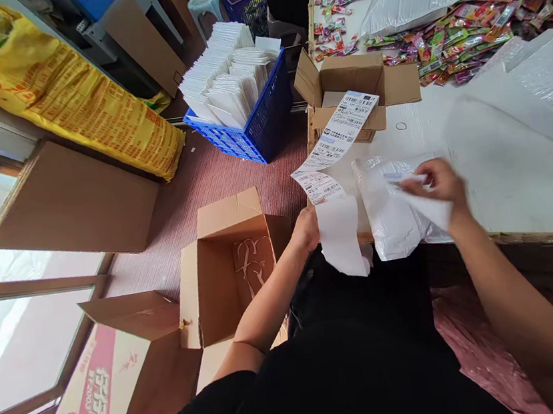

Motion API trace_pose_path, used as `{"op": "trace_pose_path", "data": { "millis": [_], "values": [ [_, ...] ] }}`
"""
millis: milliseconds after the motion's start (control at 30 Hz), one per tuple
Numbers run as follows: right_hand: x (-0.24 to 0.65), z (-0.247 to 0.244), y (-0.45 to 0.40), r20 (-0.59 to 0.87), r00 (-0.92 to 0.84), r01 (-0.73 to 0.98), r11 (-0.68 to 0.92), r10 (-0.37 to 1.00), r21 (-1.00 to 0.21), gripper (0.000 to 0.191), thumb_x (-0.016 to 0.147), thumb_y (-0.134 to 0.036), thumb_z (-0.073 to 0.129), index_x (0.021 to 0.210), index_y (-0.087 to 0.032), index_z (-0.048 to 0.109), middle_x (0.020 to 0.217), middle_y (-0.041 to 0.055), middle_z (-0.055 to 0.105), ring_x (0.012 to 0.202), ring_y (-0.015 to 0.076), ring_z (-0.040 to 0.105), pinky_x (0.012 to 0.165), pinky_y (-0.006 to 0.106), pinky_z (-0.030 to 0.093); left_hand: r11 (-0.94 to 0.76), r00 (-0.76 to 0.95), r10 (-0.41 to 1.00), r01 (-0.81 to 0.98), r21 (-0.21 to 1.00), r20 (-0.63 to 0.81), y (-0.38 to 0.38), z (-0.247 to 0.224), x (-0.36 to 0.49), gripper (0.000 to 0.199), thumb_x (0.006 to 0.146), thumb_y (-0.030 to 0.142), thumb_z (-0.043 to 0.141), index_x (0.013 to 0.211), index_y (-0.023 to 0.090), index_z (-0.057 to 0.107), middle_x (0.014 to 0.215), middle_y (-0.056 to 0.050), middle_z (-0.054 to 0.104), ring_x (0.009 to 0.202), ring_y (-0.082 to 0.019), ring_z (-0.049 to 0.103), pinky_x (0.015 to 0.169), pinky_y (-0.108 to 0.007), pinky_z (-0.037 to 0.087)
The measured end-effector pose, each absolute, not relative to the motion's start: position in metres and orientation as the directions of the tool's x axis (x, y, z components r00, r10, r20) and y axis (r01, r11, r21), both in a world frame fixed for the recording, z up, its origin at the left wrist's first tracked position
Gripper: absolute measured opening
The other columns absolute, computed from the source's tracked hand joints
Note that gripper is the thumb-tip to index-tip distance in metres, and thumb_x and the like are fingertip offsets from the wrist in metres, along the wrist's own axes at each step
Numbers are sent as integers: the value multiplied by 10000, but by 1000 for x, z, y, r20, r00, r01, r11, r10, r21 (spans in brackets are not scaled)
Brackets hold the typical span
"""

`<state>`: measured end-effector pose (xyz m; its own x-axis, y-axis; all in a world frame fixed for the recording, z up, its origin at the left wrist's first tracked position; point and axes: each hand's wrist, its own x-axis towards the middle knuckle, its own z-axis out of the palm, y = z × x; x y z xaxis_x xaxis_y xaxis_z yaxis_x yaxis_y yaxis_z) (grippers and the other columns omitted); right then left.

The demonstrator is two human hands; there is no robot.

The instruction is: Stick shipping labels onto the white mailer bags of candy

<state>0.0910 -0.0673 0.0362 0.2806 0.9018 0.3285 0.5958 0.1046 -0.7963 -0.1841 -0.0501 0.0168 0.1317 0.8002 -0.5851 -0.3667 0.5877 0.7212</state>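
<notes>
My left hand (305, 230) is closed on a strip of printed shipping labels (338, 131). The strip runs back into a small open cardboard box (349, 80), and its blank white end (341, 236) hangs over the table edge. In my right hand (439, 188), somewhat blurred, a single shipping label (430, 207) is pinched between the fingers. Below that hand a white bubble mailer (392, 220) lies at the front edge of the white table (497, 200).
Many small colourful packets (467, 36) cover the table's far side. A blue crate (267, 127) full of white mailers stands on the floor. Nearer are an open cardboard box (216, 288) with paper strips inside and a pink-printed carton (97, 390). A yellow sack (87, 102) leans at left.
</notes>
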Motion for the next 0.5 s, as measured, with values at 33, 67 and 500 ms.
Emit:
{"op": "trace_pose_path", "data": {
  "millis": [33, 67, 500],
  "values": [
    [87, 24, -61, 330, 280, 664, 66, 902, -745, 397, 796, -593, 640, 916, -216, 609, 954, 124, 613, 1014, 318, 547, 923, 558, 416, 602, 156, 793, -342, 721, -588, -52, 16, -185, 178, 875, 242, 609, 936, 105, 705, 691, -69, 716, 694, -207, 687, 638, -290, 520],
    [80, 13, -60, 342, 255, 745, 42, 904, -666, 437, 788, -584, 660, 992, -200, 624, 1065, 151, 623, 1094, 343, 532, 974, 595, 378, 617, 177, 784, -318, 720, -595, -54, 16, -186, 198, 879, 268, 619, 954, 110, 711, 717, -83, 728, 712, -216, 694, 648, -300, 527],
    [117, -22, -110, 48, 414, 823, -351, 909, -445, 973, 677, -766, 676, 1378, -127, 458, 1371, 286, 507, 1280, 473, 468, 1006, 700, 349, 640, 196, 767, -167, 750, -611, -53, -8, -190, 304, 910, 374, 601, 808, 115, 725, 694, -77, 725, 523, -140, 609, 533, -249, 450]
  ]
}}
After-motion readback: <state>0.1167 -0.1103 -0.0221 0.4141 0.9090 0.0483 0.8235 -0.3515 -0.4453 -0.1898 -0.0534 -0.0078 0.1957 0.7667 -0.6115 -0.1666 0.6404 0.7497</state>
